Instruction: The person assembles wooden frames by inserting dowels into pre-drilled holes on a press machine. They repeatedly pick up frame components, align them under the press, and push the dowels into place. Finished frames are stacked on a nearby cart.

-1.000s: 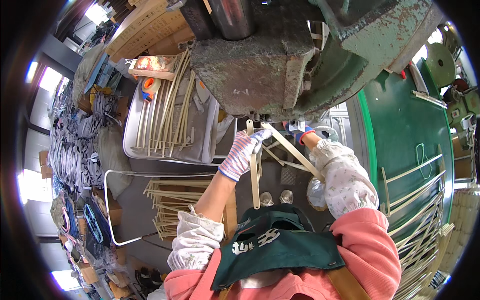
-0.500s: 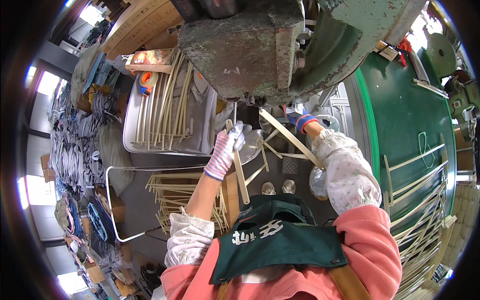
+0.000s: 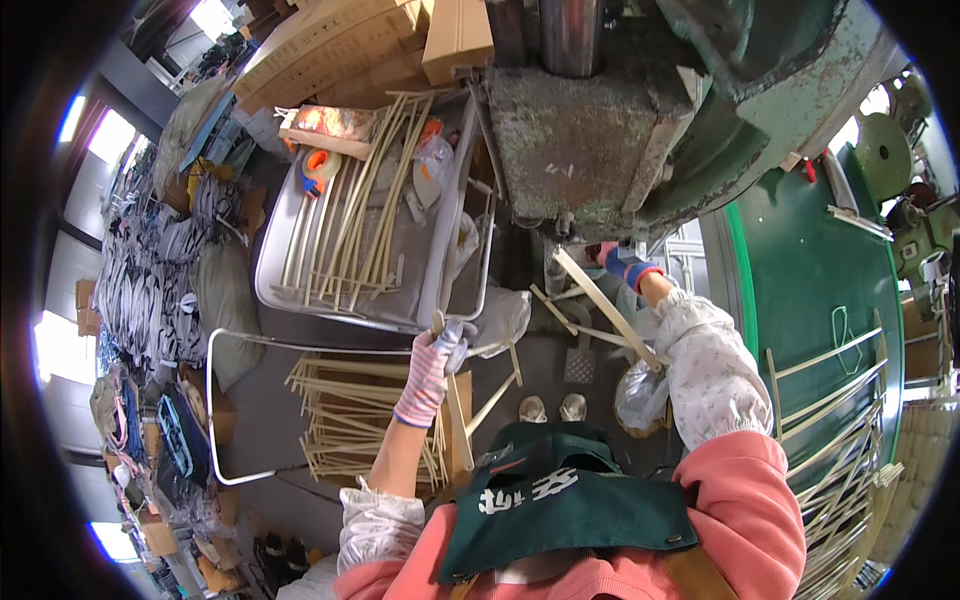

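Note:
My left hand (image 3: pixel 428 372), in a pink-and-white striped glove, is closed around a flat beige strip (image 3: pixel 458 425). Thin crosspieces (image 3: pixel 488 403) of the same colour extend from that strip toward the right. Under the head of a worn green machine (image 3: pixel 590 150) is my right hand (image 3: pixel 630 270), in a blue glove with a red cuff. The machine and the angle mostly hide its fingers. Beside it a second beige strip (image 3: pixel 612 315) slants from the machine toward my right forearm, with shorter crosspieces (image 3: pixel 602 336) to its left. Whether the two strips belong to one frame I cannot tell.
A pale tub (image 3: pixel 268 270) at left carries long beige strips and an orange tape roll (image 3: pixel 320 165). Below it a pile of beige frames (image 3: pixel 360 425) lies near a white metal rail (image 3: pixel 212 400). More frames (image 3: pixel 840 430) rest on the green table (image 3: pixel 790 270) at right.
My left hand has drawn left and nearer to my body, bringing its strip along. The right hand stays under the machine head. The whole view has shifted, so the machine appears farther right.

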